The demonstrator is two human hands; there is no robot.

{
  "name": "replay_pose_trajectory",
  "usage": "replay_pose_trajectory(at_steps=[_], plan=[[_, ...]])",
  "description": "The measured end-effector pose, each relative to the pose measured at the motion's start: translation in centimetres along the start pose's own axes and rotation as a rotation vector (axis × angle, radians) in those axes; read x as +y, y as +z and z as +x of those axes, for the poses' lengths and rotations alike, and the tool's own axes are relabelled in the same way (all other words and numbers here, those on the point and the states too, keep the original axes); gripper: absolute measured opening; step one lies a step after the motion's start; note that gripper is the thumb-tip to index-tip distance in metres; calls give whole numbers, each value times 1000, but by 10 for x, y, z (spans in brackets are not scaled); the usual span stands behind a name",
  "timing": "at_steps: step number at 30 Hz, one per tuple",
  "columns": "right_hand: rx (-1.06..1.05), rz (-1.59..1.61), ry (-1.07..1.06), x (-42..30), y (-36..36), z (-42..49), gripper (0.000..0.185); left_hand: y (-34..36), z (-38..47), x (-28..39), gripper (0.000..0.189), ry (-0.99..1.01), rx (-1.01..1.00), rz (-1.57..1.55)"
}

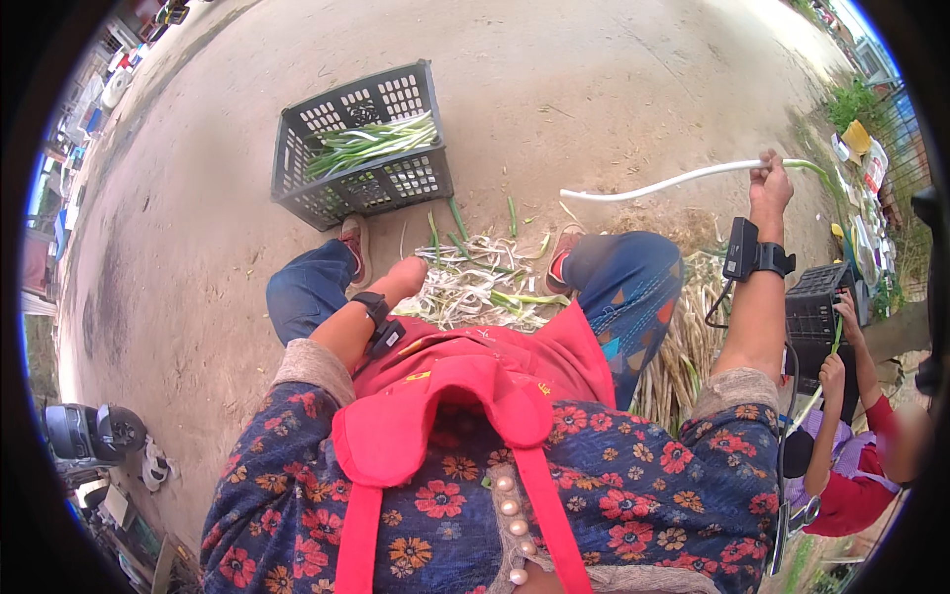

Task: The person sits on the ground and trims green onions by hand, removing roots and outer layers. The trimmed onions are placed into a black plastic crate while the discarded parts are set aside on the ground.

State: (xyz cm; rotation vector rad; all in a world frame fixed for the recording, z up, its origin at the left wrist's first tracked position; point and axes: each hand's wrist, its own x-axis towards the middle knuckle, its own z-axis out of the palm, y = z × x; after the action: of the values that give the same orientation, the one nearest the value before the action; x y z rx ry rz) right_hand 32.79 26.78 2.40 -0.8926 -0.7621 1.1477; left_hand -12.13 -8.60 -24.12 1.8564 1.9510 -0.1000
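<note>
Raised out to the right, my right hand (770,180) grips a long green onion (668,182) near where its white stalk turns green. The white end points left; the green leaves droop to the right. My left hand (408,276) hangs over my lap, near my knee, its fingers hidden from view, so its grip cannot be seen. Below it on the ground lies a heap of peeled onion skins and leaves (479,286). Ahead to the left stands a black plastic crate (364,189) holding a bundle of green onions (371,145).
Untrimmed onions with dry outer leaves (679,356) lie beside my right leg. At the right a co-worker (853,475) holds another onion near a second black crate (813,304). A parked vehicle (93,434) is at the far left. A cable runs along my right arm.
</note>
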Motion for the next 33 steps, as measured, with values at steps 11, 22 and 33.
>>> replay_pose_trajectory(at_steps=[11,22,33], plan=[[-429,108,88,102,123,-173,13,-212,18,115,53,427,690,-261],[-587,361,281,111,171,-235,24,-237,22,153,26,186,584,-354],[-604,710,590,117,148,-244,25,-223,3,158,18,418,509,-6]])
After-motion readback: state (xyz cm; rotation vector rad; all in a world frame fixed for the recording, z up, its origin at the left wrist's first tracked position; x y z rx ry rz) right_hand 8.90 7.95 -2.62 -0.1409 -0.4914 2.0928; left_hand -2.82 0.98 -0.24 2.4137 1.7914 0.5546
